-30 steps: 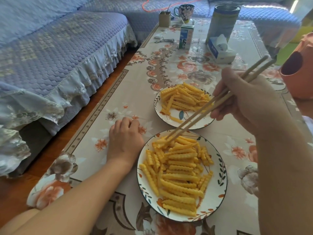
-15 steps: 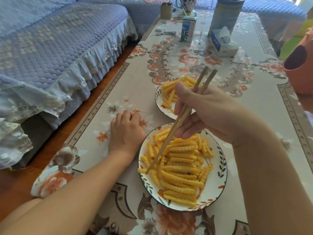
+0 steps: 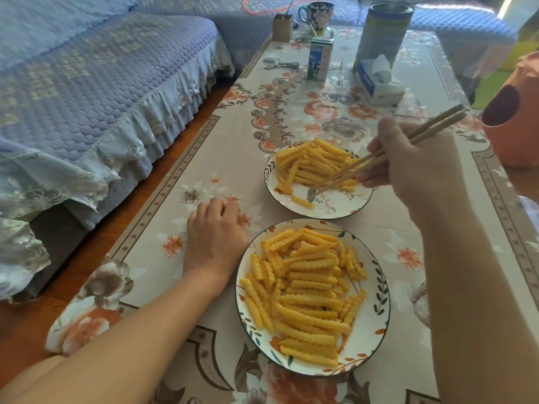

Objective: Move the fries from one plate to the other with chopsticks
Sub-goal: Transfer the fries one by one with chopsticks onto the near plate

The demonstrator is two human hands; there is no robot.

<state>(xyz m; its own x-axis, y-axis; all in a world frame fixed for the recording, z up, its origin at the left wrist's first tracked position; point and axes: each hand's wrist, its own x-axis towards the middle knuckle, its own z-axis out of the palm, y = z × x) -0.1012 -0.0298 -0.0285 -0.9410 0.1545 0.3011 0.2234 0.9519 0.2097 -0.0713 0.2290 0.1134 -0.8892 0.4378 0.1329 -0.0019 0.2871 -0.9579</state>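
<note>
- Right hand (image 3: pixel 420 167) gripping wooden chopsticks (image 3: pixel 376 158), tips down over the far plate (image 3: pixel 344 207); no fry visibly pinched between them.
- Left hand (image 3: pixel 215 240) resting knuckles-up on the counter (image 3: pixel 204 158), fingers curled under, holding nothing, just beside the near plate (image 3: pixel 376 313).
- Fries (image 3: pixel 306 290) piled on both plates, the larger heap on the near one, a smaller heap (image 3: pixel 309 164) plus one stray on the far one.
- Crinkle-cut, ridged, yellow; probably light and fairly stiff, ridges likely to give the sticks purchase.
- Best taken singly, near the middle of the length, across the ridges; end grips likely to let a fry swing or drop.
- Plates round, glossy ceramic with leaf pattern; counter covered in smooth floral cloth.
</note>
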